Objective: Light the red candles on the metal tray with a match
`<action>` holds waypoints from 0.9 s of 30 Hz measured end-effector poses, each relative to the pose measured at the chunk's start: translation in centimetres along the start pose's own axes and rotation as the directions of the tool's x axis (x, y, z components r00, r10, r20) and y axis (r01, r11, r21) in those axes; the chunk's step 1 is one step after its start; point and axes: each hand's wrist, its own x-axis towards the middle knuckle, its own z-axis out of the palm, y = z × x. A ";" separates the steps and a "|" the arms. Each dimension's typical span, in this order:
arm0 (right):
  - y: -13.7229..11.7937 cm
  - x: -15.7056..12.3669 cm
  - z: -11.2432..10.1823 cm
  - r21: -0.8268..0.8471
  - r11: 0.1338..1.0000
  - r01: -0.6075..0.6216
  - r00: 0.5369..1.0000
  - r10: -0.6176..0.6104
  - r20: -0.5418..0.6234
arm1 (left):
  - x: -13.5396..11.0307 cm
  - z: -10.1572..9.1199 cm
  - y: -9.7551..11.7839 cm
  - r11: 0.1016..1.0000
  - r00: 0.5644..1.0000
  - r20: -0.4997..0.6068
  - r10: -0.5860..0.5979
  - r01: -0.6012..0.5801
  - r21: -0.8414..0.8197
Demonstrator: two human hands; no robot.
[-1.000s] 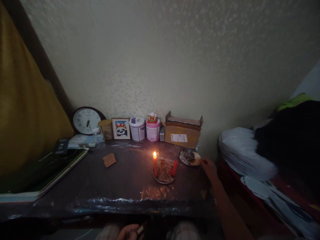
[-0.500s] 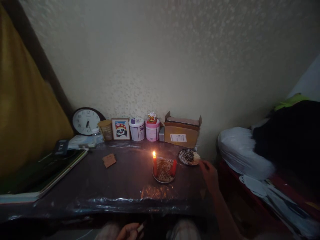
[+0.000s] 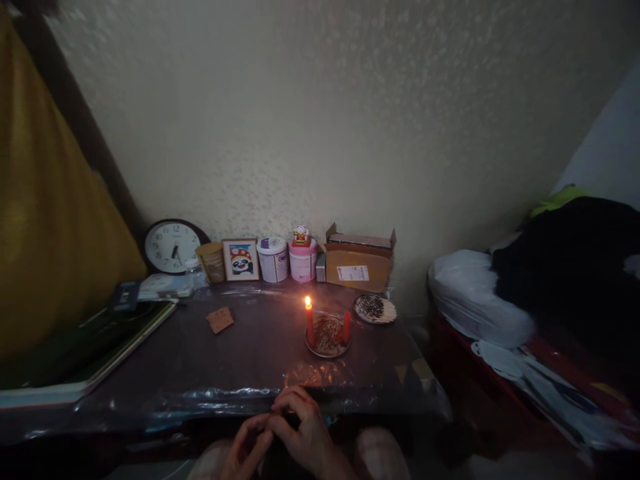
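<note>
My left hand [image 3: 250,443] and my right hand [image 3: 304,427] meet just in front of the table's front edge. Both have curled, closed fingers, and whatever is between them is hidden. Beyond them, a lit red candle [image 3: 309,328] stands upright on the left side of a round metal plate [image 3: 329,355]. An unlit, shorter red candle [image 3: 347,327] stands on its right side. Farther back to the right, dark-tipped pale sticks that look like matches [image 3: 376,309] lie on a second plate [image 3: 361,316]. A flat brown cardboard piece [image 3: 221,320] lies on the left.
The dark table [image 3: 250,360] is covered in clear plastic. Along the wall are a clock [image 3: 173,247], a framed panda picture [image 3: 241,260], two tins [image 3: 273,261] and an open cardboard box [image 3: 360,263]. A large green book [image 3: 85,347] lies left; bags and clothes [image 3: 475,293] are piled right.
My right hand has left the plate of matches and come down to meet my left hand. My left hand's small pale object is now hidden. The candle still burns.
</note>
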 end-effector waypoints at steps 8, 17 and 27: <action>0.4 -1.3 0.3 -0.009 0.999 -0.052 0.998 0.052 -0.035 | 1.1 -0.6 -0.3 0.996 0.994 0.083 0.073 -0.077 0.049; 0.4 -1.1 -0.3 -0.013 0.999 -0.050 0.996 0.049 -0.076 | 1.4 0.5 0.7 0.990 0.988 0.103 0.119 -0.110 -0.086; 0.6 -1.4 -0.1 -0.017 0.999 -0.035 0.995 0.033 -0.097 | 1.3 0.9 1.3 0.979 0.985 0.098 0.144 -0.127 -0.160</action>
